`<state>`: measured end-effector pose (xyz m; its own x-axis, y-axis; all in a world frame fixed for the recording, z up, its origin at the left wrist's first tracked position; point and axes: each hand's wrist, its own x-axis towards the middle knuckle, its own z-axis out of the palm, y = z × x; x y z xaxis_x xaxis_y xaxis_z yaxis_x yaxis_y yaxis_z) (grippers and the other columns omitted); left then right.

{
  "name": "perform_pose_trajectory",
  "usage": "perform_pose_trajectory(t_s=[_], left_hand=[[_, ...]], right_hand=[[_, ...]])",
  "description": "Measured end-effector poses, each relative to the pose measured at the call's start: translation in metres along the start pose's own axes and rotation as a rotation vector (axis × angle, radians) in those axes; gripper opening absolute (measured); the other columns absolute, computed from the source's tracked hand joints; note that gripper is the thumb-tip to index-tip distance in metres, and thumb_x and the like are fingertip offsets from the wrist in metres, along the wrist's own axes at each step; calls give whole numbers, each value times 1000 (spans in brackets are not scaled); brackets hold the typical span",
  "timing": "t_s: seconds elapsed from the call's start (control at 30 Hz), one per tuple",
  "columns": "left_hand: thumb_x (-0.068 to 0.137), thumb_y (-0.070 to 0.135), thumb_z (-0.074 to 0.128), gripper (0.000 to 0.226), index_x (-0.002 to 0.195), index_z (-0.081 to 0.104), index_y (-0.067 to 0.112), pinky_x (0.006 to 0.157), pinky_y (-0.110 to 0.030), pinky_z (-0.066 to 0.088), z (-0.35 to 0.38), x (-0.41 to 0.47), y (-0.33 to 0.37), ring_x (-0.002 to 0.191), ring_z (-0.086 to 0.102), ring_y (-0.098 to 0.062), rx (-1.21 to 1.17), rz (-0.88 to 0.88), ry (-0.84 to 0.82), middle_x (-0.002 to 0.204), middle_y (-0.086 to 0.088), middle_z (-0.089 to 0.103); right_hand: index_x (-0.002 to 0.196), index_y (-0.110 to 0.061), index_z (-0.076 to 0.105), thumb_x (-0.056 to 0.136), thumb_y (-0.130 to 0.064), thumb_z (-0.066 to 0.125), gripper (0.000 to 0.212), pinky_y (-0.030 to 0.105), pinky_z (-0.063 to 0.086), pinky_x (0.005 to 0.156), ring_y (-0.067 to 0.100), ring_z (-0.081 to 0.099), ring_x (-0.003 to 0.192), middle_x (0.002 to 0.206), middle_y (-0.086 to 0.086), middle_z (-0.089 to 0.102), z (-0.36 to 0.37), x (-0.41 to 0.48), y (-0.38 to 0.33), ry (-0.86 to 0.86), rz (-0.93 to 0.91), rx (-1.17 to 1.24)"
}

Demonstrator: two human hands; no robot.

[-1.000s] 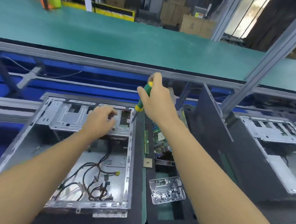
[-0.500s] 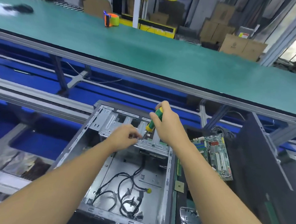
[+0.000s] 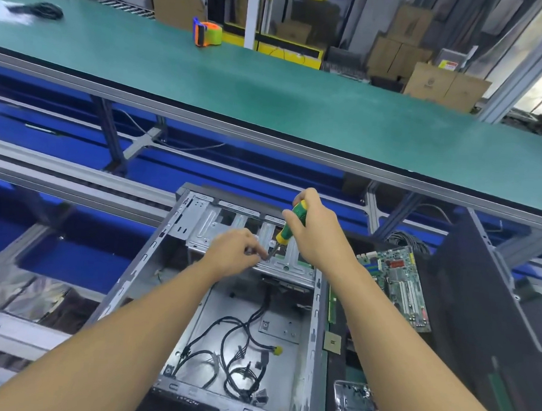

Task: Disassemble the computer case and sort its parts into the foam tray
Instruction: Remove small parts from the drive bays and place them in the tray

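Computer case (image 3: 315, 333) lies open, its right edge just beside the foam tray (image 3: 332, 397). Right hand (image 3: 318, 233) grips a green screwdriver (image 3: 289, 225); left hand (image 3: 234, 255) pinches its tip. Box (image 3: 433, 83) print is blurry.

The screwdriver (image 3: 289, 220) in the right hand (image 3: 320, 236) is green with a yellow collar. Below that hand, the case (image 3: 313, 358) is silver-grey and its cables (image 3: 255, 314) are black. To its right, the circuit board (image 3: 394, 284) is green.
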<state>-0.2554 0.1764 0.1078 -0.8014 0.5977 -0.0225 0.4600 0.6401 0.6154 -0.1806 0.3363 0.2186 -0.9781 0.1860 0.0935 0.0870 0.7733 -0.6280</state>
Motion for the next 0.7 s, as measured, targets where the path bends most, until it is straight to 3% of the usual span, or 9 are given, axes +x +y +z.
perform_pose_trajectory(t_s=[0.13,0.23,0.37,0.43,0.6,0.7], left_hand=[[90,31,69,15,101,76,39,82,-34,50,2,1,-3,88,54,-9,-23,4,16,99,11,58],[89,35,69,13,99,74,42,80,-31,48,5,1,-4,87,53,-6,-31,-1,36,97,13,58],[89,36,68,13,99,75,40,84,-30,46,5,0,-5,91,53,-6,-9,2,27,101,14,58],[88,36,68,15,102,75,39,86,-30,46,4,0,-4,93,53,-8,-3,-5,15,103,12,58],[90,38,68,17,106,73,37,85,-28,41,-1,-3,0,99,51,-10,-5,-22,-26,108,10,59],[90,38,67,19,109,73,38,84,-28,38,-5,-5,4,101,52,-10,2,-27,-46,109,10,58]], right_hand=[[104,-22,40,102,-36,54,20,28,36,49,13,49,57,81,-2,61,-1,1,-4,-11,-34,-90],[96,-16,36,97,-50,57,40,33,38,46,19,47,56,75,3,60,2,3,-12,2,-36,-241],[93,-17,33,94,-69,41,53,31,24,41,17,39,46,60,-3,45,3,9,-22,94,-49,-616],[97,-17,34,98,-66,37,49,31,25,43,17,40,48,62,-2,46,4,12,-25,71,-54,-650],[101,-17,34,104,-40,48,28,33,31,47,20,45,59,76,6,52,5,21,-32,-112,-34,-480],[99,-18,34,103,-38,51,26,33,32,47,20,46,59,77,6,54,-8,26,-32,-181,-10,-440]])
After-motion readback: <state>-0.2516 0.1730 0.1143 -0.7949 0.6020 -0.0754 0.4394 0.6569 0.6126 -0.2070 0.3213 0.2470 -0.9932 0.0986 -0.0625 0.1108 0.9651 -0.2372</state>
